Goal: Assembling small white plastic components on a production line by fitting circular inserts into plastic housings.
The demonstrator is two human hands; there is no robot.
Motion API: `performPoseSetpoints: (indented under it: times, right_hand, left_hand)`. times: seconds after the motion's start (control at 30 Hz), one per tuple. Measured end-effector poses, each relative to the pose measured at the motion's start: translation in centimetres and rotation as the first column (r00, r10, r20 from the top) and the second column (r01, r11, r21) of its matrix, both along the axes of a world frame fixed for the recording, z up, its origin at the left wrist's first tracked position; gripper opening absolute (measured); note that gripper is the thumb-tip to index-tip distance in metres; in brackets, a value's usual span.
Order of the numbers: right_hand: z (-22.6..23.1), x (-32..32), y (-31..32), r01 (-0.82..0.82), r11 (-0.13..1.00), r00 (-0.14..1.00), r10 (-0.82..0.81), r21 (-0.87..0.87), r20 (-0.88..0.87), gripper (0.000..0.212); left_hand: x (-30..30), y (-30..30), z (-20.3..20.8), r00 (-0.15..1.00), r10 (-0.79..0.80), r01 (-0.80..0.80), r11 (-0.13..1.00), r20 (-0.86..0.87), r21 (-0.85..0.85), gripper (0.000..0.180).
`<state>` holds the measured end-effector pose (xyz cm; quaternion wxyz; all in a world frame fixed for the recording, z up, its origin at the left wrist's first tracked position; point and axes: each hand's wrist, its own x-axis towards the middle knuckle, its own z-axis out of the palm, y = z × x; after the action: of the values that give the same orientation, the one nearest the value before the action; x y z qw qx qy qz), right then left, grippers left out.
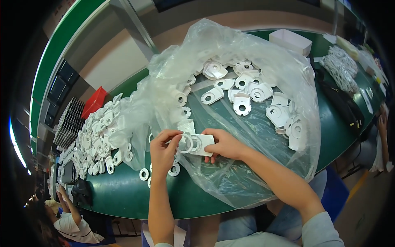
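Above the near part of a clear plastic bag (218,181), my two hands meet at the middle of the view. My right hand (224,145) grips a white plastic housing (205,148) with a round opening, thumb on top and fingers beneath. Between the thumb and fingertips of my left hand (165,146) is a white ring (185,145), held against the housing's round end. Whether the ring is seated there I cannot tell. Several loose white housings (242,103) lie farther off on the bag. Flat white rings (144,174) rest on the green table beside my left forearm.
A large heap of white parts (98,138) covers the table's left side, with a red bin (94,102) and stacked dark trays (69,123) behind. At the back right stand a white box (290,41) and bundled white cables (340,68). Another person (76,224) sits at far left.
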<state>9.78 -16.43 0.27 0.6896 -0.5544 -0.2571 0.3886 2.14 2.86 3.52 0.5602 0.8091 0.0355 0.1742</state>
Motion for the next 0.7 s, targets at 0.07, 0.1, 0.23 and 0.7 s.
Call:
performPoseSetpoints:
  times: [0.07, 0.1, 0.23, 0.7]
  right_hand:
    - [-0.1, 0.2, 0.0, -0.042, 0.999, 0.999, 0.042, -0.010, 0.001, 0.032]
    - [-0.2, 0.2, -0.1, -0.036, 0.999, 0.999, 0.036, -0.012, -0.001, 0.032]
    - [-0.3, 0.3, 0.1, -0.066, 0.998, 0.998, 0.066, -0.009, 0.011, 0.033]
    - [-0.4, 0.2, 0.2, -0.062, 0.998, 0.998, 0.062, -0.001, 0.011, 0.028]
  left_hand:
    - [0.3, -0.8, -0.3, 1.000, 0.000, 0.000, 0.999, 0.017, 0.039, 0.009]
    - [0.5, -1.0, -0.5, 1.000, -0.006, 0.005, 0.999, 0.015, 0.037, 0.009]
    - [0.6, -1.5, -0.8, 0.995, 0.021, -0.039, 0.983, 0.102, 0.179, 0.011]
    - [0.5, -2.5, -1.0, 0.980, 0.060, -0.128, 0.920, 0.190, 0.371, 0.012]
